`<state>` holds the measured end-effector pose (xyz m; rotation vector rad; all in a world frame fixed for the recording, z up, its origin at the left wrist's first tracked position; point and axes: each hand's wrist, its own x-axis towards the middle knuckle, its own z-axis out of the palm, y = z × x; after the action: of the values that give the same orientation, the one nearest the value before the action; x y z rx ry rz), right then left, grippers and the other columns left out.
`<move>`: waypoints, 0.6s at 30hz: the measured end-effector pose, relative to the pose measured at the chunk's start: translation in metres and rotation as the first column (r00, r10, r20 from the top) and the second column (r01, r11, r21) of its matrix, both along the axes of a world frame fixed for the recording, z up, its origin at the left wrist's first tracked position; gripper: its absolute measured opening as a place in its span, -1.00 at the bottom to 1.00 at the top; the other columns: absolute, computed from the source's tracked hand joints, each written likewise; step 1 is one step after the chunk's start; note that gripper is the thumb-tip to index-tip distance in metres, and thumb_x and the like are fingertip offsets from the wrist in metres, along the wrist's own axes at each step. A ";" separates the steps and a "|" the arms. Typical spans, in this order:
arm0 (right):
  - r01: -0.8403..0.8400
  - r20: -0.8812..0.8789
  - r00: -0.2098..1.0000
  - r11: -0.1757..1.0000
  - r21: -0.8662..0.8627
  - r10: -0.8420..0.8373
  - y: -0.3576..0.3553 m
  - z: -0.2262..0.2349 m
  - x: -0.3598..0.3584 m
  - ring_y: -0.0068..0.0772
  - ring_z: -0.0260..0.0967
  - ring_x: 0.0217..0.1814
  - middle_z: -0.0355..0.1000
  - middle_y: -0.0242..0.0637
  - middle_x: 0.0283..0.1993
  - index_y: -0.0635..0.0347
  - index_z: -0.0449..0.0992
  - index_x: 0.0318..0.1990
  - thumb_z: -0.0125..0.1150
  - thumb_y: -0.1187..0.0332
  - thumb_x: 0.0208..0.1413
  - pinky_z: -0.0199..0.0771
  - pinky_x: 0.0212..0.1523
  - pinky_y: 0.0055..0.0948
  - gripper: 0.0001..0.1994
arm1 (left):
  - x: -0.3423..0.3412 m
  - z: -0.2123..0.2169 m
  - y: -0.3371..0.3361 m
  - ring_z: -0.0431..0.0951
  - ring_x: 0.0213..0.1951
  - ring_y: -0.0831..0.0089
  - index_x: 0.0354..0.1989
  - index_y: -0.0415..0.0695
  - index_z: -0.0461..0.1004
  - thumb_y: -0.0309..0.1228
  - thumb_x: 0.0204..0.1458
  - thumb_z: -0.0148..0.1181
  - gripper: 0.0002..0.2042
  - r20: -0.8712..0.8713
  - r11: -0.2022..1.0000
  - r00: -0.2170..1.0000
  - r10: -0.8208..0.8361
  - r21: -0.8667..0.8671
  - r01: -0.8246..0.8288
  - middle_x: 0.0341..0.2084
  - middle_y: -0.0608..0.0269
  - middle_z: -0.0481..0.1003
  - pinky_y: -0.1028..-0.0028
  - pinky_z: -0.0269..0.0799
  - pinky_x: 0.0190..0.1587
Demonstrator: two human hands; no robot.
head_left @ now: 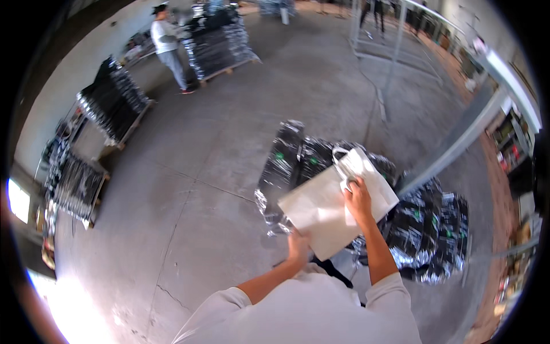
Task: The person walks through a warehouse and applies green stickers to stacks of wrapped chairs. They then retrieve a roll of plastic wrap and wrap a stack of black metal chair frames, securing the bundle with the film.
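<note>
In front of me is a large cream-coloured flat sheet [321, 209], creased and tilted; whether it is paper, card or a flattened bag I cannot tell. At its near left corner my left hand [298, 245], a little blurred, grips the edge. My right hand [358, 198] is closed over the sheet's right part, around a small whitish thing whose kind is hidden by the fingers. Beyond that hand, a white loop [341, 153] stands up at the sheet's far edge. Beneath the sheet lie black bundles [282, 160] wrapped in clear film, with green marks.
More film-wrapped black bundles [421, 223] lie to the right beside a slanting grey metal post [458, 135]. Wrapped pallet stacks [114, 100] stand along the left; another person [167, 43] stands by a far stack [220, 46]. A metal frame [395, 43] is at the far right.
</note>
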<state>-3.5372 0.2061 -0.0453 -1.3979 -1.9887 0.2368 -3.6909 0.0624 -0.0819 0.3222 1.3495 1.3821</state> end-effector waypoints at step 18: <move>0.119 -0.095 0.989 0.993 0.025 -0.116 0.036 0.021 0.031 -0.04 0.25 -0.02 0.25 -0.08 -0.01 0.33 0.37 -0.19 0.12 0.42 -0.09 0.30 -0.08 -0.29 -0.73 | -0.008 0.048 0.009 0.45 -0.25 0.47 -0.34 -0.20 0.44 -0.22 0.11 -0.15 -0.69 -0.231 0.055 0.072 -0.970 0.083 0.995 -0.38 0.29 0.48 0.51 0.32 -0.19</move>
<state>-3.5067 0.2416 -0.0245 -1.4524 -1.8194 0.2132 -3.6988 0.0709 -0.0343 1.2686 0.6294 0.2197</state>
